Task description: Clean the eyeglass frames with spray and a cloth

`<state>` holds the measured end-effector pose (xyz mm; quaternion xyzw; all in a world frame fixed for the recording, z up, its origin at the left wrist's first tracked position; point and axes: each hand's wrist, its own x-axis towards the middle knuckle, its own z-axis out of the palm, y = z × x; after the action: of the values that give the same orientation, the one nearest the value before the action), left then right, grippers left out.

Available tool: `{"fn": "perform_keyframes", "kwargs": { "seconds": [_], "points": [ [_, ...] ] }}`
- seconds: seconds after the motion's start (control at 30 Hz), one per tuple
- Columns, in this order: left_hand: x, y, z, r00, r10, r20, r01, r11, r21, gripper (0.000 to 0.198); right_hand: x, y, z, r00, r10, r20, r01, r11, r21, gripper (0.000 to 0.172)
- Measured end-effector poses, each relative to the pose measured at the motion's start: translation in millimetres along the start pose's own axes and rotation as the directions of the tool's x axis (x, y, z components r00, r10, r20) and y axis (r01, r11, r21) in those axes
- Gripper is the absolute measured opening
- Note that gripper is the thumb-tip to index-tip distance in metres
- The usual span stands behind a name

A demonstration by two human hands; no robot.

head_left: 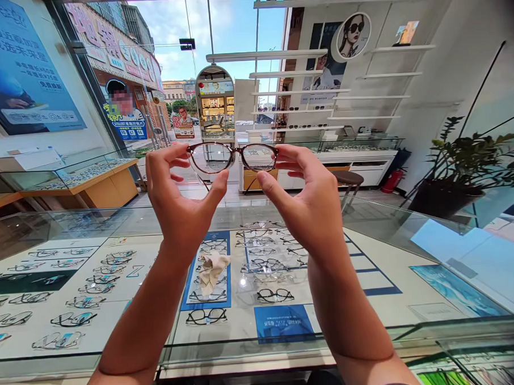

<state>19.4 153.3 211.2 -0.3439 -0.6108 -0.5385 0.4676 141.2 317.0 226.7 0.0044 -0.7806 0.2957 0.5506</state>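
Raised in front of me at about eye height is a pair of eyeglasses [237,150] with a dark, reddish-brown frame and clear lenses. My left hand [180,190] grips it at the left end of the frame, thumb below the left lens. At the other end my right hand [303,187] pinches the frame, its thumb under the right lens. Both temples point away from me and are mostly hidden. Below the hands, a crumpled beige cloth [213,271] lies on the glass counter [170,355], over a blue-edged tray with more glasses.
Inside the counter are rows of eyeglasses [275,295] and a blue card [284,323]. Beyond it stand an arched mirror [215,103], a stool [348,179] and a second display case [107,187]. A potted plant [448,178] is at the right, near a red fire extinguisher [393,181].
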Motion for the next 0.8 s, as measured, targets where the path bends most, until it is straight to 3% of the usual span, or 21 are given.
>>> {"fn": "perform_keyframes", "kwargs": {
  "seconds": [0.8],
  "points": [
    [0, 9, -5.2, 0.999, 0.047, -0.009, -0.047, 0.999, -0.017, 0.059, 0, 4, 1, 1.000, -0.015, -0.003, 0.014, 1.000, -0.007, 0.048]
  ]
}}
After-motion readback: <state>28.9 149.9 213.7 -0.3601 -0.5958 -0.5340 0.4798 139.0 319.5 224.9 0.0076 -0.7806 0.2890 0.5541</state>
